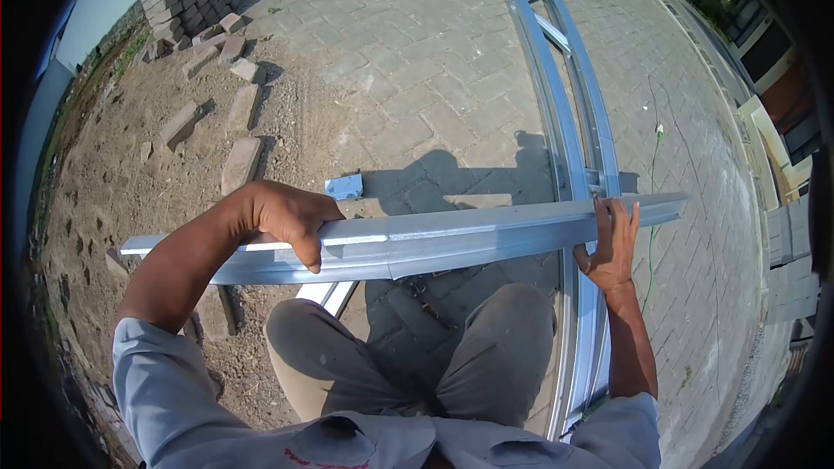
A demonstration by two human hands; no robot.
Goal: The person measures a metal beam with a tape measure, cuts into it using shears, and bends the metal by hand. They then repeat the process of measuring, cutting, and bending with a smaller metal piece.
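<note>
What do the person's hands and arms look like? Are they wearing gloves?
No gloves! The left hand and right hand are both bare, and no watch or bracelet shows. Each arm has a pale blue-grey sleeve, the left sleeve and the right sleeve, with the forearms bare below. The shirt has little red markings on the front.

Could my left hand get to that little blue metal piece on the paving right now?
Probably yes: the blue piece lies just past the left hand, uncovered, though that hand must first release the metal channel.
</note>
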